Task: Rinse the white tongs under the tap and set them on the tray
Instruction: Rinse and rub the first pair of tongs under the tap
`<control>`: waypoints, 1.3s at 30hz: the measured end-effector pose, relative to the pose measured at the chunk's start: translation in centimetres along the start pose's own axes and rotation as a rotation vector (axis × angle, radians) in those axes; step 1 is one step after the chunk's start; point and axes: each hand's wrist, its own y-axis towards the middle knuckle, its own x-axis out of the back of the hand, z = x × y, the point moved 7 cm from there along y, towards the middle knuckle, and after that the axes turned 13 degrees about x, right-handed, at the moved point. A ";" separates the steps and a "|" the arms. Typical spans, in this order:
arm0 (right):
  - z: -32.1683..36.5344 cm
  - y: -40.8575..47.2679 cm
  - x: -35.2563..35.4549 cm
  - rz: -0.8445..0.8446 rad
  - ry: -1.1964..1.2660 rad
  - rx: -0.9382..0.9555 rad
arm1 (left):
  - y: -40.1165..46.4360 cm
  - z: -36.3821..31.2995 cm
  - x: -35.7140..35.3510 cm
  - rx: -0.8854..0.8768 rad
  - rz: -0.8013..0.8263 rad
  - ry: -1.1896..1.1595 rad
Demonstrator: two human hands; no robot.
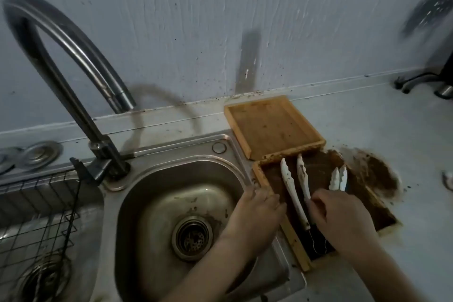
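The white tongs [294, 186] lie in the dirty tray [263, 179] to the right of the sink [171, 191], their long axis running from near the person up towards the wall, leaning a little left. The two arms are spread apart, with the scalloped tips at the far end and the wire hinge nearest the person. The right-hand arm has brown smears on it.

A second pair of tongs [338, 178] sits just right of the first, its tips close together and pointing the same way; its handle end is hidden under the right hand [343, 216].

That right hand comes in from the lower right, palm down, fingers curled at the handles. It seems to be pinching the right arm of the white tongs, though the blur makes the exact hold hard to read. The left hand [257, 211] reaches across the sink's corner, its fingers bent over the tray's left rim, gripping it.

A clean wooden tray [269, 125] stands behind the dirty one, by the wall. The curved tap [73, 68] arches over the sink, and brown muck stains the counter [380, 174] beside the tray.
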 end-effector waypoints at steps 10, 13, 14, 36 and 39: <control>-0.5 -0.4 -3.8 0.276 -0.076 -0.118 | 0.6 -0.3 -1.1 -0.013 0.011 0.030; -0.3 -0.6 -4.2 0.283 -0.036 -0.130 | 0.5 -0.1 -1.0 0.000 0.030 -0.026; -0.2 -0.6 -4.0 0.271 -0.029 -0.131 | 0.4 0.0 -0.8 -0.003 0.023 -0.029; 13.8 6.1 5.0 -0.365 0.717 0.253 | -11.2 18.7 12.6 0.747 -0.589 -0.268; 16.7 7.2 1.7 -0.136 1.059 0.107 | -14.0 23.5 11.8 0.983 -0.566 -0.311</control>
